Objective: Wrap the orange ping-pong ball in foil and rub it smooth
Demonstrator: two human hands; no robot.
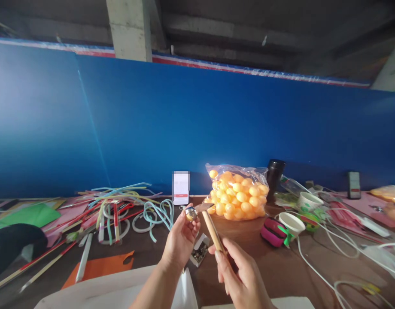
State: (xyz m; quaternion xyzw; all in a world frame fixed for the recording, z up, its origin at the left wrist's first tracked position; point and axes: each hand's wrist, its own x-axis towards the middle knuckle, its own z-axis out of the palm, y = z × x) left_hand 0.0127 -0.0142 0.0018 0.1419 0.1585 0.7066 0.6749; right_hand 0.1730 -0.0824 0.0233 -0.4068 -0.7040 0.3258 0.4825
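My left hand (181, 238) is closed around a shiny silver ball (191, 213), held up between thumb and fingers. My right hand (238, 270) grips the light wooden handle of a small hammer (212, 231). The hammer's thin grey metal head is raised beside the ball, close to its right side; whether the two touch I cannot tell. Below and between my hands, a small white box (195, 258) of little metal pieces sits on the brown table (245, 262).
A clear bag of orange balls (238, 195) stands behind my hands, near an upright phone (181, 189). Tubes and sticks (120, 206) clutter the left. At right are paper cups (292, 224), a pink pouch (274, 232), white cables (303, 257) and a black bottle (275, 176).
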